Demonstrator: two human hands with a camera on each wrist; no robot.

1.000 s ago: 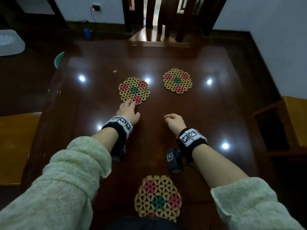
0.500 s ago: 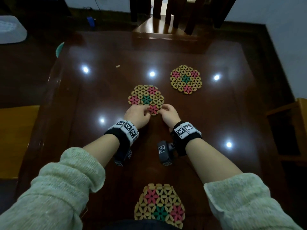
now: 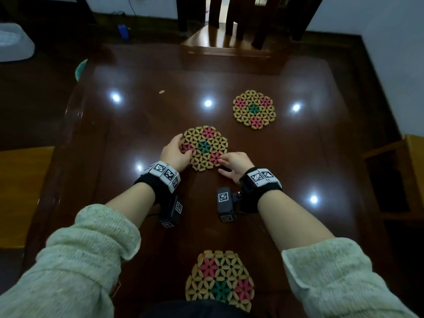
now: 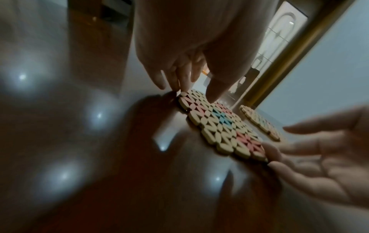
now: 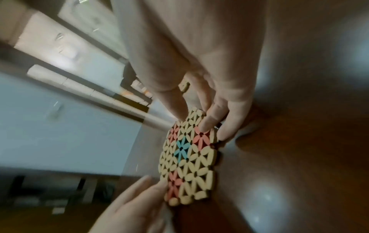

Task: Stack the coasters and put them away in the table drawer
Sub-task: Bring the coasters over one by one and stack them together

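Observation:
Three round woven coasters with pink and teal flowers lie on the dark glossy table. The middle coaster is between my hands. My left hand grips its left edge, fingers curled at the rim and thumb over the top. My right hand touches its near right edge with straight fingers. A second coaster lies farther right. The third coaster lies at the near edge. No drawer shows.
A dark wooden chair stands at the table's far side. A small loose bead lies on the table at the back left. A teal object peeks past the left edge. Wooden furniture stands to the right.
The middle coaster has slid nearer to me and rightward under my left hand. My right hand has come forward to its right edge, and my left hand has shifted to its left edge.

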